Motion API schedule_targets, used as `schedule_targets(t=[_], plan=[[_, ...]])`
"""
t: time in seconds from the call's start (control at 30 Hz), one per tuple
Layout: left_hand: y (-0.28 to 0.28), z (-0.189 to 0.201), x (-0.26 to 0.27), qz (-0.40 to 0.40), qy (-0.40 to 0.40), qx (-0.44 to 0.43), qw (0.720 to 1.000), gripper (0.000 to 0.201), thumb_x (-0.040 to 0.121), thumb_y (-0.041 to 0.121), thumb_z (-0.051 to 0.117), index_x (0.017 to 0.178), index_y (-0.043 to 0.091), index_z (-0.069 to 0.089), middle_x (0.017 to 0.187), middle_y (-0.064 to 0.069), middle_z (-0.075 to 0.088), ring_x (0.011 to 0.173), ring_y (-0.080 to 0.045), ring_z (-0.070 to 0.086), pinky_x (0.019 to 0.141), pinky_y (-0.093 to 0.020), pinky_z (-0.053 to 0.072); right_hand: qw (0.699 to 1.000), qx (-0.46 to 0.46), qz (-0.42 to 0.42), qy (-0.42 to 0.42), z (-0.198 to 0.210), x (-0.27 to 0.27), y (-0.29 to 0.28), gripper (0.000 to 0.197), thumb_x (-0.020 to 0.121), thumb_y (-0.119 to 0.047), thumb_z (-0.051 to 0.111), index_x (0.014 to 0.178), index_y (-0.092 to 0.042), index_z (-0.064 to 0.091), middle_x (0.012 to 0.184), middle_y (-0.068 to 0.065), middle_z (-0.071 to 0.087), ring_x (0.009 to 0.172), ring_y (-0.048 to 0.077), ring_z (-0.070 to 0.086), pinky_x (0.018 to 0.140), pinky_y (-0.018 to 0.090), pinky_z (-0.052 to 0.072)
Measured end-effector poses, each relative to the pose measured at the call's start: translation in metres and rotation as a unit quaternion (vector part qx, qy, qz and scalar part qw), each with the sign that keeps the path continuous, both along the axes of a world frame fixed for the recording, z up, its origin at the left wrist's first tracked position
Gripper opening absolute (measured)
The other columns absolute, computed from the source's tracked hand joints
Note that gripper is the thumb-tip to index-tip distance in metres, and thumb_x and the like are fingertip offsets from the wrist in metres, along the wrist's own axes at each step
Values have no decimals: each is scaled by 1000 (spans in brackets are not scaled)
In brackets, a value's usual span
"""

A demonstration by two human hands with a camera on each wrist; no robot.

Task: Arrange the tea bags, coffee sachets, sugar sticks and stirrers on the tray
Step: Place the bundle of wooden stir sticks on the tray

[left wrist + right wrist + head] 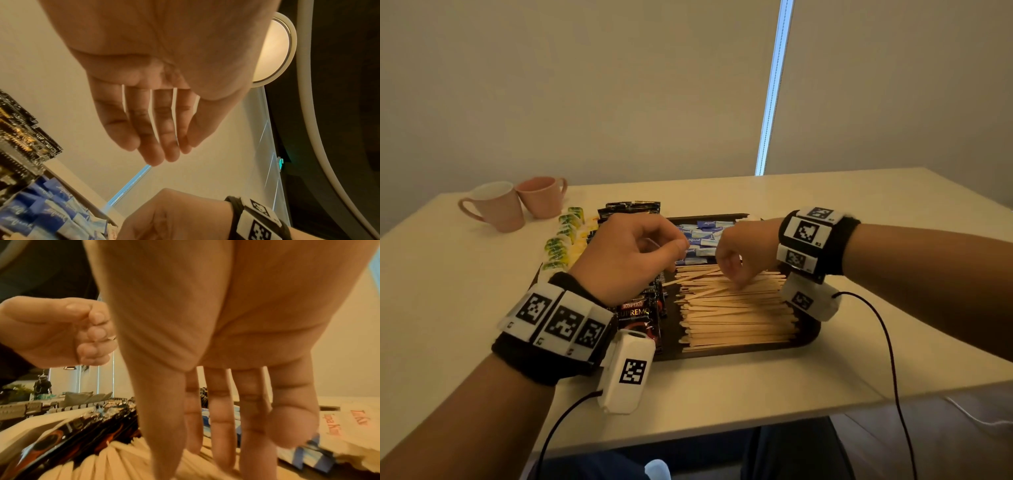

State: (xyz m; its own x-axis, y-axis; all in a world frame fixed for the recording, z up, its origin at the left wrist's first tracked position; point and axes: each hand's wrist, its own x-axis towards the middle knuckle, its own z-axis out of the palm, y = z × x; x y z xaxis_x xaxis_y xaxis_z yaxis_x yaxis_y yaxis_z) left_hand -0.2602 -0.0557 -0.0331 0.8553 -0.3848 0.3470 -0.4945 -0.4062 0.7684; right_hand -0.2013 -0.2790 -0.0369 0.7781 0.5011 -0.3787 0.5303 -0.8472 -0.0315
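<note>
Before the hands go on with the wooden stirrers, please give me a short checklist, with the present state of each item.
1. Stirrers lie inside the tray: ok.
2. Stirrers all parallel: not ok; a few near the top of the pile lie askew.
3. Right hand reaches the pile: ok; its fingers point down onto the sticks.
4. Left hand is free: cannot tell; its fingers are curled and something thin may sit between them.
5. Sugar sticks are clear of the stirrers: ok; they lie behind the pile.
6. Coffee sachets keep to their own side: ok; left of the stirrers.
</note>
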Motion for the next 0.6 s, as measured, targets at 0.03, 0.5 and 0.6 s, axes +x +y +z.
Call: schedule_targets(t=[0.03, 0.5, 0.6], plan=[[1, 0, 0, 1, 0, 2, 1000, 4, 89, 20, 68, 88, 23, 71, 80, 2, 72, 71, -12, 70, 67, -28, 55, 1000, 1, 1, -8, 1, 1, 2, 32, 83, -36, 78, 108, -19, 68, 99, -7, 67, 92, 13, 62, 87, 29, 53], [7, 3, 0, 13, -1, -6, 1000, 4, 90, 17, 68, 89, 16, 72, 78, 1, 72, 70, -14, 71, 63, -23, 56, 999, -13, 18, -34, -3, 4, 11, 48, 93, -44, 63, 131, -14, 62, 126, 2, 66, 107, 15, 61, 84, 23, 45], [7, 3, 0, 13, -1, -9, 1000, 4, 90, 16, 68, 89, 16, 72, 78, 0, 72, 69, -13, 71, 65, -24, 58, 999, -18, 50, -7, -5, 4, 21, 57, 95, -43, 61, 146, -20, 48, 139, 0, 57, 119, 17, 56, 92, 25, 42]])
